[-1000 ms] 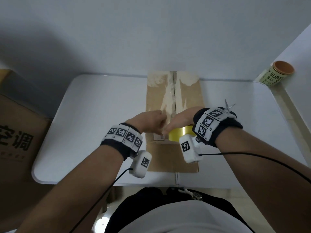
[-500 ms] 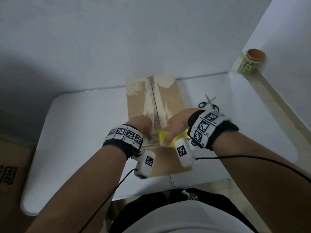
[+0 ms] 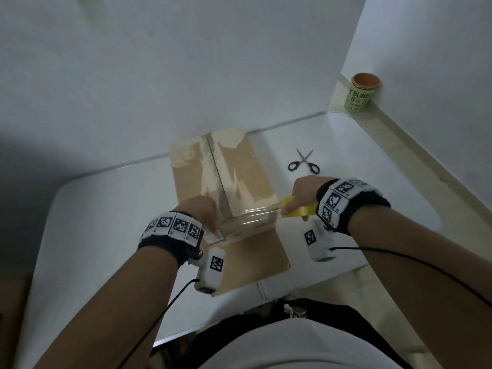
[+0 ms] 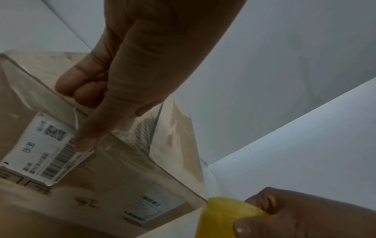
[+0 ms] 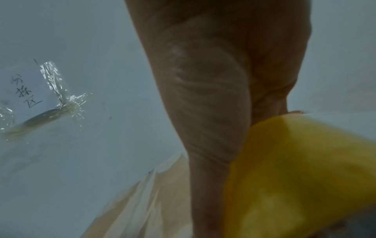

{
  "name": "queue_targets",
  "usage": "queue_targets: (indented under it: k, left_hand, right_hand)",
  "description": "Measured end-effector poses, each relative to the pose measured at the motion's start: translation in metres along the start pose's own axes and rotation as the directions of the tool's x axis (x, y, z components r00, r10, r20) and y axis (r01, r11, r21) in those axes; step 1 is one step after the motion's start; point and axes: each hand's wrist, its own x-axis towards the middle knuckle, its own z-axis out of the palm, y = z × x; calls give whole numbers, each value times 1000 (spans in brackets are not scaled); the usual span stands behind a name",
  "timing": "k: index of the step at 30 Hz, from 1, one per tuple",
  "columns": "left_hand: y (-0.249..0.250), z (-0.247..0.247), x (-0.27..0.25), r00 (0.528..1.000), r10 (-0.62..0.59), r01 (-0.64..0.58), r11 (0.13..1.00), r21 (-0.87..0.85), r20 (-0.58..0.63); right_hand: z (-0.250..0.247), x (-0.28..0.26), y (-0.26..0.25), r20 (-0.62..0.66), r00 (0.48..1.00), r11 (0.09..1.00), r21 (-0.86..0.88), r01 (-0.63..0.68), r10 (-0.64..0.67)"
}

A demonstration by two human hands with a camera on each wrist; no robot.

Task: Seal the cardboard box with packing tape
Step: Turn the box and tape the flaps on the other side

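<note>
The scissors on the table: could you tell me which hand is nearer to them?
Right. The right hand is just below the scissors; the left hand is across the box.

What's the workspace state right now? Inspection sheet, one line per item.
Surface: white table, box on it.
Job's things: brown cardboard box, flaps shut; yellow tape roll off its right edge; clear tape strip spans the near top edge.
Clutter: black-handled scissors; green cup.
Grippers: left hand presses the tape end; right hand grips the roll.
Cables: black wrist-camera cables.
Surroundings: white walls.
</note>
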Motion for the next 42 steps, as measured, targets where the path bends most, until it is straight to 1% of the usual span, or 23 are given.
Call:
queue_targets:
  k: [3,4,7,9,11,15,17,19,23,24,26,29,32,35,38,39,42]
  left_hand:
    - [3,-2,-2,1000,-9,9,1000,-13,13]
    - [4,-2,-2,1000,-10,10,1000,-12,11]
    - [4,-2,-4,1000,-21,21,999,-39,14]
    - [4,-2,-4,1000,-23,23,999,-45,10]
    - [2,-1,-5,1000,-20,20,999,-35,-4]
    - [3,-2,-6,1000,-27,27,999,-37,-1]
    - [4,-3,-7,1000,-30,30,998,-48,0]
    - [4,-3,-7,1000,-27,27,998,-63,-4]
    - [2,-2,-6,1000,-24,24,995,-97,0]
    - [2,-3,-5,1000,-26,26,994,-102,2]
    - [2,-3,-5,1000,-27,28,994,-107,8]
    - [2,-2,-3,999,-26,28,994,-104,21]
    - [3,-2,-3,999,-36,38,991,-126,21]
    - [2,-2,-3,999,-32,34,990,-136,13]
    - [1,-1,-4,1000,-26,28,991,-132,12]
    - [1,0,-4,1000,-24,25,992,-123,10]
    - [0,1,-4,1000,-24,25,994,-103,14]
  right_hand:
    - [-1,0,5,-83,997,1000,-18,1,-2]
    - [-2,0,5,-92,996,999,-33,1,-4]
    - [0,6,6,-76,997,1000,-9,10,-10]
    - [0,6,6,-89,996,1000,-7,-3,2]
    - [0,5,4,-106,994,999,-33,-7,4]
    - [10,12,2,-99,995,997,-74,-37,29]
    - [8,11,4,-96,995,998,-54,8,-14]
    - [1,6,6,-50,998,999,-16,44,-45]
    - [-15,7,18,77,996,986,-157,53,-41]
    - [-16,8,22,117,992,983,-169,67,-47]
    - [-17,8,29,136,987,985,-140,103,-84]
    - [-16,11,35,48,990,990,-54,133,-131]
    - [-13,17,34,7,993,992,-50,120,-120]
    - [-7,21,30,-24,996,995,-60,79,-80]
    - [-1,28,35,-139,990,999,-30,-17,13]
    - [2,31,35,-165,986,1000,-15,-27,24]
    - [9,40,32,-174,984,999,-10,-36,33]
